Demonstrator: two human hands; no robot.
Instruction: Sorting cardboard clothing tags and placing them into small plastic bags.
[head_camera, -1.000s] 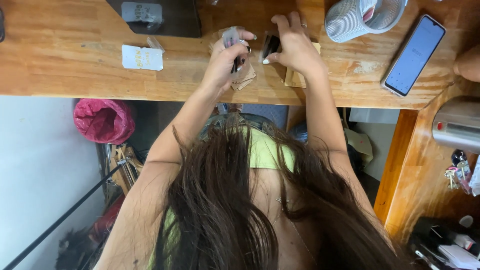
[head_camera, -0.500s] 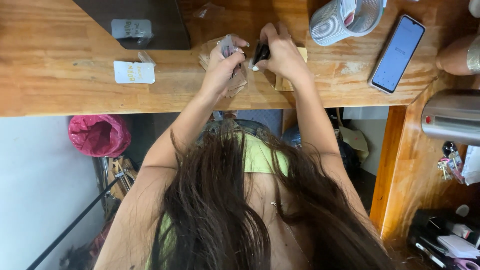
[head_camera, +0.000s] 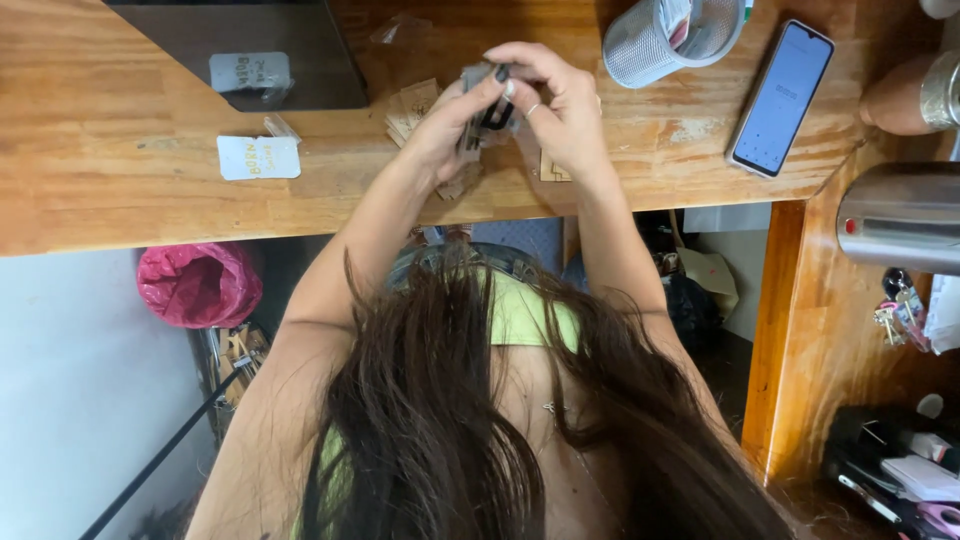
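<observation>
Here, two hands meet over a wooden desk (head_camera: 120, 200).
L hand (head_camera: 445, 125) & R hand (head_camera: 560, 110) both pinch a small black item (head_camera: 493, 110) w/ clear wrap.

hands (head_camera: 505, 110) over desk (head_camera: 120, 190), phone (head_camera: 780, 95) right, card (head_camera: 258, 157) left

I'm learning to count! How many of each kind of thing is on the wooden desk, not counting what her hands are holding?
Phone: 1
Mesh cup: 1
White paper label: 1
Dark board: 1
Pile of small brown cards: 1
Total: 5
</observation>
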